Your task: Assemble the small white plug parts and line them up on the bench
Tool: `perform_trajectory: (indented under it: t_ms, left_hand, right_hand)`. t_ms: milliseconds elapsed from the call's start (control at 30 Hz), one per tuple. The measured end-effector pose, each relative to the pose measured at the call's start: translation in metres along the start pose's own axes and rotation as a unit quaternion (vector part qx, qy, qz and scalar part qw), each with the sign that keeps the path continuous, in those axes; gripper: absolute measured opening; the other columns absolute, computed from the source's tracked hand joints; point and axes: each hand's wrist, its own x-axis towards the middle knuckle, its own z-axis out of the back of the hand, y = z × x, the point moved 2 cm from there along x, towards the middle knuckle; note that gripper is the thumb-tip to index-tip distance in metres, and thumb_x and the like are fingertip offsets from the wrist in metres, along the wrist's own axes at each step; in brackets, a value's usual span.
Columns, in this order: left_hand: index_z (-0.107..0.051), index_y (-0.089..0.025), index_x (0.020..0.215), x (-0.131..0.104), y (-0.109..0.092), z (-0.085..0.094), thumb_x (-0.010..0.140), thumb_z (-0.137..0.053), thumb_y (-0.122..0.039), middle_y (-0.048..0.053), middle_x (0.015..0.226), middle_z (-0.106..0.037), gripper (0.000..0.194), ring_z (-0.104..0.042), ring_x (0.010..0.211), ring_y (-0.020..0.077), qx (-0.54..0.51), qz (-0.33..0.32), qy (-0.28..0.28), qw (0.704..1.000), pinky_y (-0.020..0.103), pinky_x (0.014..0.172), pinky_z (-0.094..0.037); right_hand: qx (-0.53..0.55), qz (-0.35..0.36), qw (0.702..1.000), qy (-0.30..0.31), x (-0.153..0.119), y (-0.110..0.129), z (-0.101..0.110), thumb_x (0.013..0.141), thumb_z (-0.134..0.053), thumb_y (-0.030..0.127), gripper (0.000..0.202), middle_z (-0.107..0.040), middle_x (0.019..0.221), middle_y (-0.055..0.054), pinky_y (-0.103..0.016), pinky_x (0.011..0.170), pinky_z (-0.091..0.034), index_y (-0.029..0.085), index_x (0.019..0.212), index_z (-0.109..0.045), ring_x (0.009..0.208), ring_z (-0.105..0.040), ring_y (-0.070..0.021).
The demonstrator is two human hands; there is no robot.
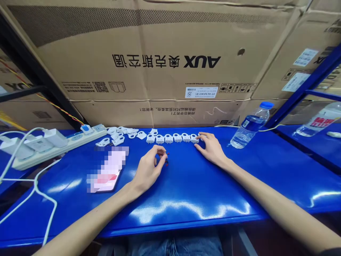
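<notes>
My left hand (151, 165) is closed in a pinch over the middle of the blue table. A small dark object with red parts (167, 163) pokes out at its fingertips; its kind is too small to make out. Farther back, several white plugs with ring-shaped handles (168, 138) stand in a row, their metal pins toward me. At the right end of that row, my right hand (211, 147) has its thumb and fingers around the last white plug (194, 138). A looser heap of similar white ring-handled pieces (117, 134) lies left of the row.
A phone (109, 172) with a blurred screen lies left of my left hand. Beyond it runs a power strip (71, 144) with chargers and white cables (54, 202). A water bottle (250, 124) stands right of my right hand. Large cardboard boxes (160, 35) wall off the back.
</notes>
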Motion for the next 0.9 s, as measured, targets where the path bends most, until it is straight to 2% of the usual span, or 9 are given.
perform_trajectory:
  t_ms: [133,233,400,500,667,900]
  left_hand:
    - [-0.059,-0.022,0.108,0.001,0.0,0.001,0.101,-0.056,-0.031,0.002,0.098,-0.072,0.012,-0.069,0.082,0.0154,-0.014,0.001,-0.022,1.0,0.027,0.066,-0.051]
    - [-0.062,-0.022,0.107,0.002,-0.003,0.002,0.099,-0.06,-0.03,0.002,0.099,-0.074,0.011,-0.069,0.085,0.0159,-0.016,0.002,-0.027,1.0,0.027,0.067,-0.052]
    - [-0.072,-0.023,0.101,0.002,-0.011,0.006,0.095,-0.064,-0.026,0.002,0.096,-0.076,0.01,-0.066,0.079,0.015,-0.012,-0.018,-0.03,0.999,0.029,0.071,-0.053]
    - [-0.076,-0.024,0.097,0.002,-0.012,0.007,0.094,-0.066,-0.027,0.002,0.093,-0.075,0.01,-0.065,0.079,0.0153,-0.024,-0.024,-0.02,0.999,0.028,0.071,-0.053]
    - [-0.079,-0.024,0.095,0.003,-0.01,0.006,0.092,-0.069,-0.029,0.002,0.09,-0.076,0.012,-0.066,0.078,0.0159,-0.056,0.006,0.004,0.998,0.029,0.072,-0.052]
    - [-0.079,-0.023,0.095,0.003,-0.012,0.004,0.092,-0.069,-0.034,0.002,0.095,-0.078,0.015,-0.068,0.081,0.0173,-0.082,0.04,0.018,0.996,0.031,0.079,-0.055]
  right_hand:
    - [0.044,0.013,0.998,-0.044,-0.001,0.009,0.006,0.094,-0.066,0.038,0.027,-0.064,0.139,-0.014,-0.057,0.108,-0.049,0.021,0.115,-0.069,0.128,-0.057,-0.035]
    - [0.083,0.048,0.992,-0.076,-0.005,0.028,0.014,0.095,-0.065,0.036,0.026,-0.063,0.141,-0.014,-0.057,0.109,-0.049,0.023,0.118,-0.067,0.129,-0.058,-0.0332]
    - [0.102,0.149,0.982,-0.059,-0.021,0.074,0.021,0.098,-0.064,0.029,0.023,-0.066,0.139,-0.012,-0.053,0.109,-0.051,0.025,0.121,-0.066,0.128,-0.061,-0.0297]
    - [0.088,0.204,0.973,-0.057,-0.031,0.093,0.024,0.099,-0.065,0.026,0.023,-0.067,0.138,-0.011,-0.05,0.107,-0.051,0.024,0.122,-0.067,0.126,-0.063,-0.0282]
    - [0.061,0.246,0.963,-0.092,-0.036,0.1,0.028,0.1,-0.064,0.025,0.021,-0.07,0.135,-0.011,-0.046,0.1,-0.052,0.022,0.12,-0.068,0.119,-0.065,-0.026]
    - [0.024,0.263,0.957,-0.118,-0.036,0.098,0.028,0.101,-0.062,0.023,0.02,-0.072,0.133,-0.01,-0.044,0.098,-0.051,0.023,0.12,-0.07,0.117,-0.064,-0.0245]
